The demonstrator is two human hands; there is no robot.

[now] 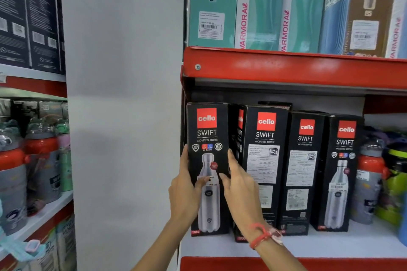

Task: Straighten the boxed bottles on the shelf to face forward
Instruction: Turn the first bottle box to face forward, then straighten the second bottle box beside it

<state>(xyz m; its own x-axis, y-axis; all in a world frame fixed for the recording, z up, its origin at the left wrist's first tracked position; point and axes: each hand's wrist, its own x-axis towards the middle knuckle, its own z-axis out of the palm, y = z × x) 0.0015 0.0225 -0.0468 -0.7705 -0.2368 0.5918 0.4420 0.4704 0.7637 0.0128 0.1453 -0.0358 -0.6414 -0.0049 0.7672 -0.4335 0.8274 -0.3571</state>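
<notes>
Both hands, the left hand [185, 185] and right hand [239, 185], clasp the leftmost boxed bottle [208, 130] upright at the shelf [330, 246] end by its side edges; it looks stiff, smooth-sided and top-heavy, best gripped mid-height.

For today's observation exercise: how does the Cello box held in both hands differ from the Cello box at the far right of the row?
The held box is gripped by the left hand and right hand; the far-right box stands untouched. The held box sits at the row's left end and looks nearer and larger; the far-right box sits beside loose bottles. Both are black, upright, and show the bottle picture forward.
</notes>
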